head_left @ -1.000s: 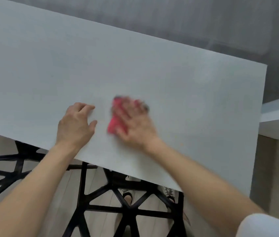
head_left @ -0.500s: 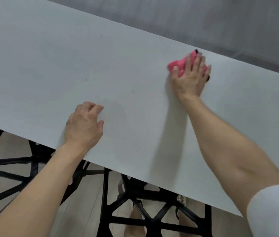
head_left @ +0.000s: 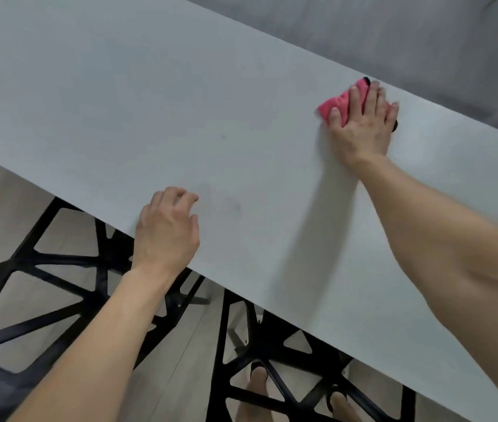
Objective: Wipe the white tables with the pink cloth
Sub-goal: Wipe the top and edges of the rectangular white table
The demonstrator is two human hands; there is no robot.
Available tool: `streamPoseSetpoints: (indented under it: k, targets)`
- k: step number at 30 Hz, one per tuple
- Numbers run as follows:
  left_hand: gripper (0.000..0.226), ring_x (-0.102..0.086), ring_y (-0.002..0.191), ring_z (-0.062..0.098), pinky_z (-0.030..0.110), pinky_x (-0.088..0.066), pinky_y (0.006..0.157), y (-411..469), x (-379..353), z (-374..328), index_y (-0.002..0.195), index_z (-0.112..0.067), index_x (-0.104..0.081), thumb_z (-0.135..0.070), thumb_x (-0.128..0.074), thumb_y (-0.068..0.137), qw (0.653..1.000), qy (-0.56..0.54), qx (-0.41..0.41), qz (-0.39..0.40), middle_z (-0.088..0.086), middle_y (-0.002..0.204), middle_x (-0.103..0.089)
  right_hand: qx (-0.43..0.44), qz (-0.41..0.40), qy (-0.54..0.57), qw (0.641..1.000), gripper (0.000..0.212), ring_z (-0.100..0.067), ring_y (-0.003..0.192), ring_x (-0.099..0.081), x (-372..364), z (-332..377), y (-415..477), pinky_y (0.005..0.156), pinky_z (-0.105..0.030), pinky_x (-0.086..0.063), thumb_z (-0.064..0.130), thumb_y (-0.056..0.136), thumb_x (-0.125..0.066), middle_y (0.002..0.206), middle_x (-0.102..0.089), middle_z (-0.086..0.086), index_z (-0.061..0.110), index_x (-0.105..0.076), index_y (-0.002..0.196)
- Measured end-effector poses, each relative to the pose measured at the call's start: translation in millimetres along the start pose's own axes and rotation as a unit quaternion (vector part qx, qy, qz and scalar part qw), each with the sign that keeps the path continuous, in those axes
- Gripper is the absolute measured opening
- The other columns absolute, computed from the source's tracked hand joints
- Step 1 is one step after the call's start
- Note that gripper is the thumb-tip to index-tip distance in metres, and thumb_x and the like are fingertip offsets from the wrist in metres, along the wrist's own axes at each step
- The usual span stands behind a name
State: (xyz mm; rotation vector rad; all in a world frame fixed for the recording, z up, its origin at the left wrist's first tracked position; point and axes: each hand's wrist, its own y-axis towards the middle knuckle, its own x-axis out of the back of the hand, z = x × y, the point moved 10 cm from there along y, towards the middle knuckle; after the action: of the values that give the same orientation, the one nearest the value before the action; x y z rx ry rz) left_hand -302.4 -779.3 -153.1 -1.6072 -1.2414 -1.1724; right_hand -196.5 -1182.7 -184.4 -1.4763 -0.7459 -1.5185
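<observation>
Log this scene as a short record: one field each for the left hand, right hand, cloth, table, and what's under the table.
left hand: fingers loosely curled, rests on the table's near edge, holds nothing
right hand: fingers spread flat, presses the cloth
cloth: pink, bunched, at the table's far edge
table: white top
under table: black frame

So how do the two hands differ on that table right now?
The right hand lies flat with its fingers spread, pressing the pink cloth. The left hand has loosely curled fingers and holds nothing. The right hand reaches to the far edge of the white table, while the left hand rests at the near edge. Both are bare and on the same table.
</observation>
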Motion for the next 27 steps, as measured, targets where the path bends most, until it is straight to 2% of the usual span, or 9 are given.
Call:
streamPoseSetpoints:
  k: [2,4,7,11,16,19,22,24,27]
  targets:
    - [0.038,-0.059,0.123,0.033,0.053,-0.054,0.1,-10.4,5.3,17.2,0.135,-0.01,-0.068,-0.011,-0.071,0.097,1.0,0.008,0.01,-0.004,0.01,0.133,-0.064,0.012,-0.005,0.017,1.0,0.083,-0.028,0.169,0.006,-10.4,65.3,-21.1,0.134,-0.058,0.007,0.061,0.103,-0.016,0.182,0.004,-0.012,0.019,-0.013,0.175]
    - [0.04,-0.059,0.123,0.035,0.055,-0.054,0.101,-20.5,11.2,37.6,0.137,-0.009,-0.067,-0.011,-0.07,0.096,0.999,0.021,0.038,-0.007,0.012,0.133,-0.064,0.17,0.014,0.016,0.985,0.078,-0.028,0.169,0.001,-32.8,168.5,-72.8,0.134,-0.055,0.008,0.058,0.106,-0.024,0.182,-0.003,-0.01,0.019,-0.02,0.174]
    - [0.042,-0.059,0.122,0.037,0.056,-0.054,0.099,-32.9,22.8,58.0,0.138,-0.009,-0.066,-0.011,-0.07,0.096,0.996,0.042,0.082,-0.014,0.013,0.133,-0.064,0.369,0.052,-0.001,0.928,0.071,-0.023,0.169,-0.001,-61.9,277.6,-169.8,0.135,-0.052,0.008,0.055,0.111,-0.024,0.183,-0.005,-0.006,0.022,-0.024,0.173]
    - [0.041,-0.06,0.121,0.037,0.057,-0.053,0.099,-35.7,20.9,45.4,0.137,-0.009,-0.067,-0.011,-0.071,0.095,0.995,0.051,0.083,-0.002,0.013,0.132,-0.065,0.401,0.059,0.021,0.914,0.068,-0.019,0.169,0.001,-57.1,250.0,-182.3,0.135,-0.049,0.009,0.06,0.112,-0.024,0.183,-0.004,-0.002,0.03,-0.024,0.173]
    - [0.039,-0.06,0.123,0.036,0.057,-0.055,0.098,-20.2,-4.4,-30.3,0.136,-0.009,-0.067,-0.013,-0.071,0.097,0.999,0.027,0.036,0.013,0.011,0.134,-0.064,0.25,0.02,0.017,0.968,0.07,-0.018,0.169,0.0,-19.8,38.0,-122.5,0.135,-0.048,0.006,0.066,0.11,-0.024,0.183,-0.004,0.001,0.035,-0.022,0.173]
    - [0.039,-0.06,0.121,0.037,0.056,-0.055,0.095,-14.7,-26.5,-94.8,0.136,-0.009,-0.068,-0.013,-0.072,0.097,0.999,0.011,-0.008,0.032,0.011,0.132,-0.065,0.07,0.008,-0.004,0.998,0.075,-0.016,0.169,0.004,5.5,-157.1,-99.9,0.136,-0.048,0.005,0.069,0.106,-0.018,0.183,0.002,0.003,0.036,-0.014,0.174]
    - [0.039,-0.06,0.12,0.037,0.055,-0.056,0.092,-19.2,-44.5,-147.1,0.133,-0.01,-0.07,-0.014,-0.074,0.095,0.998,0.002,-0.045,0.044,0.01,0.131,-0.066,-0.123,0.008,0.014,0.992,0.084,-0.019,0.169,0.003,14.6,-312.2,-112.2,0.135,-0.052,0.003,0.072,0.1,-0.011,0.183,0.003,-0.001,0.033,-0.011,0.175]
    - [0.038,-0.059,0.121,0.036,0.054,-0.056,0.092,-25.0,-51.5,-165.1,0.133,-0.01,-0.07,-0.014,-0.074,0.095,0.997,-0.001,-0.056,0.053,0.009,0.131,-0.065,-0.187,-0.002,0.023,0.982,0.085,-0.023,0.169,0.002,12.5,-344.1,-122.2,0.135,-0.054,0.004,0.071,0.099,-0.011,0.183,0.003,-0.005,0.031,-0.011,0.175]
    - [0.038,-0.06,0.122,0.035,0.054,-0.055,0.094,-36.2,-47.3,-164.8,0.134,-0.011,-0.069,-0.016,-0.073,0.096,0.997,0.005,-0.057,0.057,0.009,0.132,-0.065,-0.224,-0.031,0.041,0.973,0.083,-0.028,0.169,0.001,9.5,-312.6,-127.9,0.134,-0.058,0.004,0.066,0.102,-0.015,0.182,0.001,-0.011,0.027,-0.014,0.175]
